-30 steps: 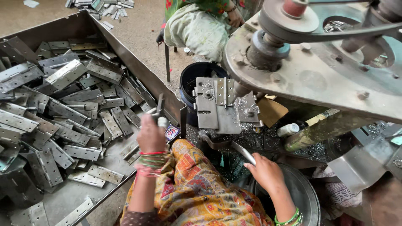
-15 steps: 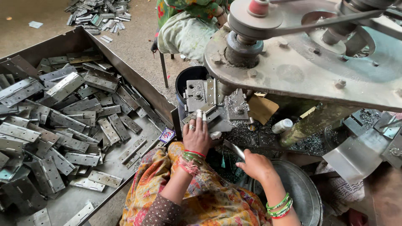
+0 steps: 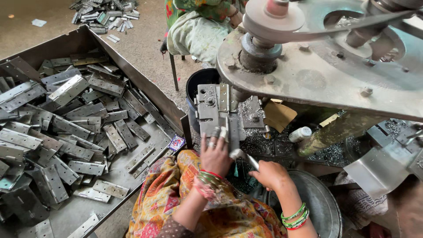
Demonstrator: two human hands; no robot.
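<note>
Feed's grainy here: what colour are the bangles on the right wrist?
Green, with a red one lowest, on the right wrist's bangles; the head view shows them.

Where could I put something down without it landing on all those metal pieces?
The tray has a bare strip of floor near its right wall, by the small colourful packet, and another patch at the bottom edge. Its left and middle are piled with hinges. By the left hand, the machine block is crowded.

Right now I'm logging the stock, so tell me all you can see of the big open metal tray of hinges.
The large grey sheet-metal tray sits on the floor at the person's left, low-walled, its near corner beside their patterned lap. Dull flat steel hinges lie heaped across it, thinning near the front. Neither hand touches it.
</note>
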